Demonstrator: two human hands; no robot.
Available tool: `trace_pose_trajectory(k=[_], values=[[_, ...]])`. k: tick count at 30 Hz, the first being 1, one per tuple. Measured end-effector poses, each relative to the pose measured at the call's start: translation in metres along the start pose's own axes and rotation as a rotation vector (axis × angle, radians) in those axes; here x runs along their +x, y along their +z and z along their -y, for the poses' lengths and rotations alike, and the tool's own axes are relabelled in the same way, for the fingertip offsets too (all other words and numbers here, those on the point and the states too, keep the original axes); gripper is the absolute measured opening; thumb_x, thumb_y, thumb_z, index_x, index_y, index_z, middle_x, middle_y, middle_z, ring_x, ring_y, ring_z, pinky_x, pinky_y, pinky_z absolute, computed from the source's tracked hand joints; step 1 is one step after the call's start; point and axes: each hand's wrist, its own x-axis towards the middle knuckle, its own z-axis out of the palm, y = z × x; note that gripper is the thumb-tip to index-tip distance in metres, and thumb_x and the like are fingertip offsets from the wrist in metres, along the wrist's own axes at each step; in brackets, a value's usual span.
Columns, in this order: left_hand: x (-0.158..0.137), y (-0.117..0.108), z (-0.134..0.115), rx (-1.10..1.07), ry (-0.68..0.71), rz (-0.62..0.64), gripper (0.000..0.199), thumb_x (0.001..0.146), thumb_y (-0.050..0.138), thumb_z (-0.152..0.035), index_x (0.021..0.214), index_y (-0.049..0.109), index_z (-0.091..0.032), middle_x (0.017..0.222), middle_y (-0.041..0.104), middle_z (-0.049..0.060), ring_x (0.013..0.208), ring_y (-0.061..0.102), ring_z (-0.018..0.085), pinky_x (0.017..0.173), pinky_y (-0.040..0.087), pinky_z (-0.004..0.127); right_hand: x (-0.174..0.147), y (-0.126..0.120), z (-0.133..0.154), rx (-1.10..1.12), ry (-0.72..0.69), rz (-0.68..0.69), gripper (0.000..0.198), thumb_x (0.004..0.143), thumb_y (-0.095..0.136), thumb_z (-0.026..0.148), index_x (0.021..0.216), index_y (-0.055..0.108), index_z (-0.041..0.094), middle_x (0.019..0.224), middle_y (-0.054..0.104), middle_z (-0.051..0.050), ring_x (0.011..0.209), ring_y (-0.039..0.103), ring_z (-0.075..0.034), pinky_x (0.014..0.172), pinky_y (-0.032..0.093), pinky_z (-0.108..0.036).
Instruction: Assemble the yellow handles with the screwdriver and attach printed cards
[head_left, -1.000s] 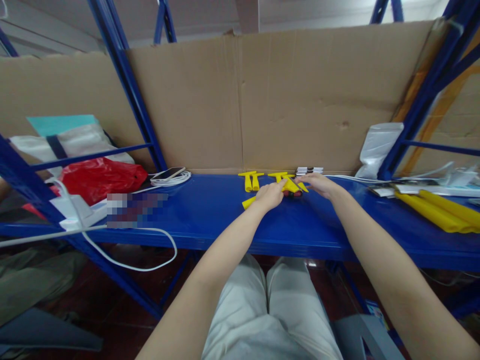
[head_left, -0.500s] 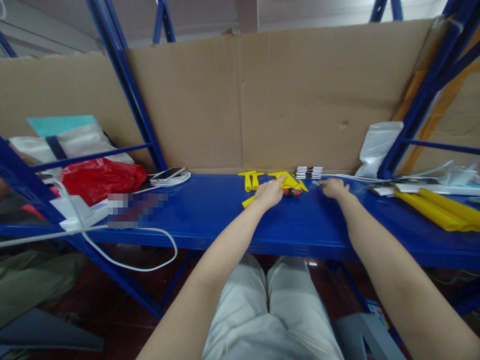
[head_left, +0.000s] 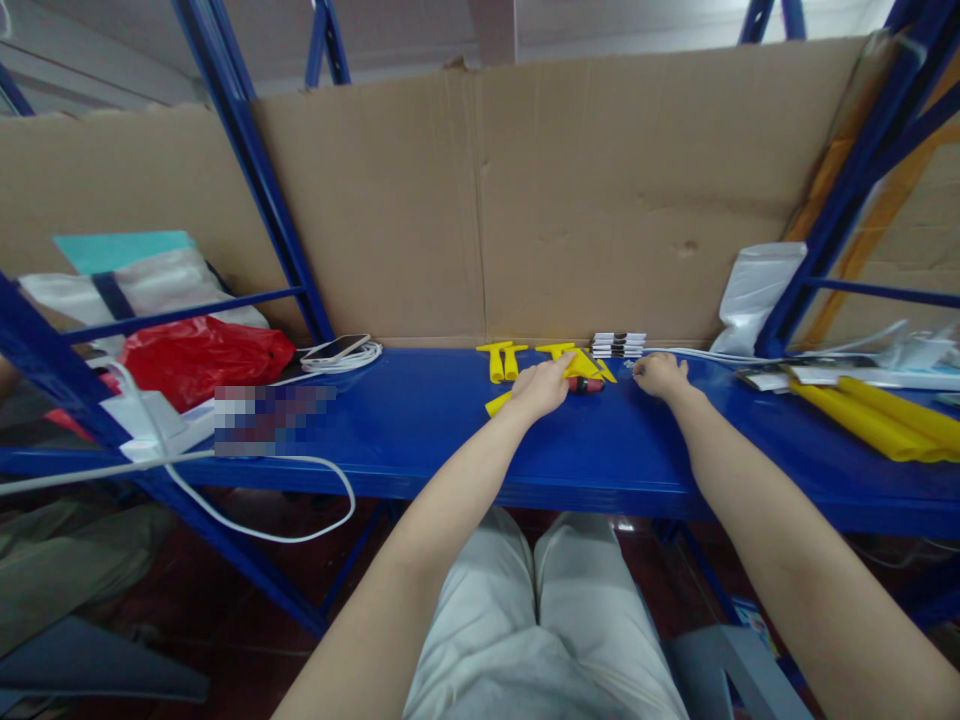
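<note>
My left hand (head_left: pixel 541 388) is closed around a yellow plastic handle (head_left: pixel 498 403), whose end sticks out at the lower left below my palm. Beyond its fingertips lies more yellow plastic (head_left: pixel 583 364), and I cannot tell if it is one piece with the handle. A red-and-black screwdriver-like tool (head_left: pixel 586 385) lies right beside those fingers. My right hand (head_left: pixel 663 376) rests on the shelf with its fingers curled together at a small scatter of shiny bits (head_left: pixel 630 366), perhaps screws. Whatever its fingertips pinch is too small to make out.
Yellow T-shaped pieces (head_left: pixel 496 362) stand near the cardboard wall (head_left: pixel 375 220). Stacked white-and-black pieces (head_left: pixel 619 345) lie behind my hands. Long yellow tubes (head_left: pixel 874 418) lie at right. A phone (head_left: pixel 336 347), white cable (head_left: pixel 341 500) and red bag (head_left: pixel 202 352) are at left.
My right hand has shifted slightly left and its fingers have drawn in over the small bits. My left hand has barely moved and keeps its grip.
</note>
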Motion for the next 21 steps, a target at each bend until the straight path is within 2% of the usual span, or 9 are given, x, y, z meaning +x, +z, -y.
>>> trace_pose_trajectory(k=[6,11,21], values=[[0.0,-0.001,0.0,-0.034,-0.011,0.0,0.054,0.09,0.046,-0.023,0.143,0.04,-0.028,0.128,0.062,0.008,0.113,0.061,0.025,0.098,0.046,0.04,-0.003,-0.002,0.002,-0.022,-0.039,-0.044,0.026,0.083,0.048,0.019,0.095,0.071,0.015,0.12,0.058,-0.017,0.12,0.046,-0.033,0.101,0.034,-0.055],[-0.001,-0.001,-0.002,-0.023,-0.014,0.003,0.054,0.09,0.045,-0.024,0.144,0.04,-0.028,0.128,0.062,0.007,0.114,0.06,0.025,0.098,0.046,0.039,-0.009,-0.008,0.008,-0.05,-0.066,-0.035,0.031,0.085,0.042,0.016,0.099,0.069,0.011,0.118,0.06,-0.021,0.119,0.047,-0.033,0.095,0.04,-0.048],[0.001,0.001,0.0,-0.032,-0.003,-0.003,0.054,0.09,0.045,-0.023,0.144,0.04,-0.028,0.132,0.06,0.007,0.115,0.059,0.025,0.099,0.045,0.041,-0.008,-0.008,0.011,-0.109,-0.084,-0.021,0.037,0.085,0.036,0.013,0.105,0.067,0.008,0.114,0.062,-0.022,0.117,0.049,-0.032,0.093,0.04,-0.047]])
